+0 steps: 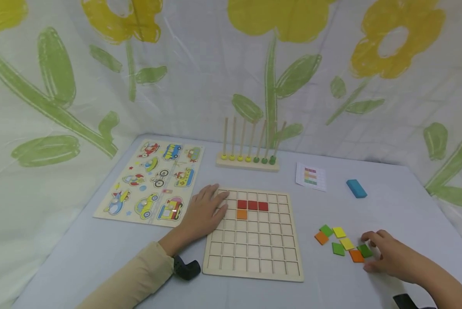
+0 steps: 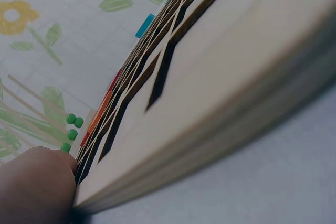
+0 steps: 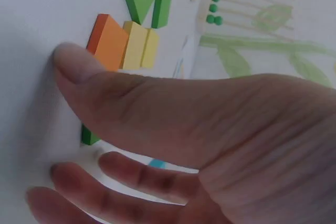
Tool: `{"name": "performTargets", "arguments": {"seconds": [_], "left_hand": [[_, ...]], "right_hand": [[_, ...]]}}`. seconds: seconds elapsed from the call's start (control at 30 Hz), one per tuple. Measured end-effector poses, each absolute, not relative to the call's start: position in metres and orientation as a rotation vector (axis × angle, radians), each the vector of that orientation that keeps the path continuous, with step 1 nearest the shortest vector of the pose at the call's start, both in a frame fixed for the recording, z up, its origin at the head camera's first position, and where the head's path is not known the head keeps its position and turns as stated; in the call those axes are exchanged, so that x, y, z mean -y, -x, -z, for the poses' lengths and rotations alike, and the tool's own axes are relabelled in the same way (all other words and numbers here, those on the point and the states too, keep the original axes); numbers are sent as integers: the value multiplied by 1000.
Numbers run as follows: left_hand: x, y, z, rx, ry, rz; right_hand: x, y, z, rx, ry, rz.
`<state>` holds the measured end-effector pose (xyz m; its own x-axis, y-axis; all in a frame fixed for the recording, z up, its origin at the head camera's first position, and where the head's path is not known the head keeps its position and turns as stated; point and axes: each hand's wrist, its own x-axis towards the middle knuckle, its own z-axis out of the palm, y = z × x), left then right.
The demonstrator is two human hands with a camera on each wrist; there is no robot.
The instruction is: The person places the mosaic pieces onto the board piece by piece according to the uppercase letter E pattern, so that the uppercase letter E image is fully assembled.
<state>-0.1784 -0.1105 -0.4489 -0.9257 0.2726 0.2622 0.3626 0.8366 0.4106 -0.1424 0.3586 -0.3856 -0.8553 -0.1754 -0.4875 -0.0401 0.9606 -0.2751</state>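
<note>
My left hand (image 1: 205,212) rests on the upper left edge of a square wooden grid board (image 1: 253,252), fingers lying fairly straight. Three red tiles (image 1: 253,205) sit side by side in one row of the board, with an orange tile (image 1: 241,214) in the row below. To the right of the board, my right hand (image 1: 395,257) hovers low over the table with loosely bent fingers and the thumb apart. A green tile (image 1: 364,250) lies just by its fingertips, and an orange tile (image 3: 107,43) is near the thumb in the right wrist view. Nothing shows gripped in either hand.
Several loose green, yellow (image 1: 339,232) and orange tiles lie nearby. Behind are a peg stand (image 1: 247,163) with yellow and green beads, a pattern card (image 1: 311,176) and a blue block (image 1: 356,189). A vehicle puzzle board (image 1: 150,180) lies at the left.
</note>
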Motion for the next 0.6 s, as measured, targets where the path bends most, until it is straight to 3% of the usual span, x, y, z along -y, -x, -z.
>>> {"name": "performTargets", "arguments": {"seconds": [0.6], "left_hand": [[111, 180, 450, 2855, 494, 675]], "right_hand": [[-341, 145, 389, -2729, 457, 344]]}}
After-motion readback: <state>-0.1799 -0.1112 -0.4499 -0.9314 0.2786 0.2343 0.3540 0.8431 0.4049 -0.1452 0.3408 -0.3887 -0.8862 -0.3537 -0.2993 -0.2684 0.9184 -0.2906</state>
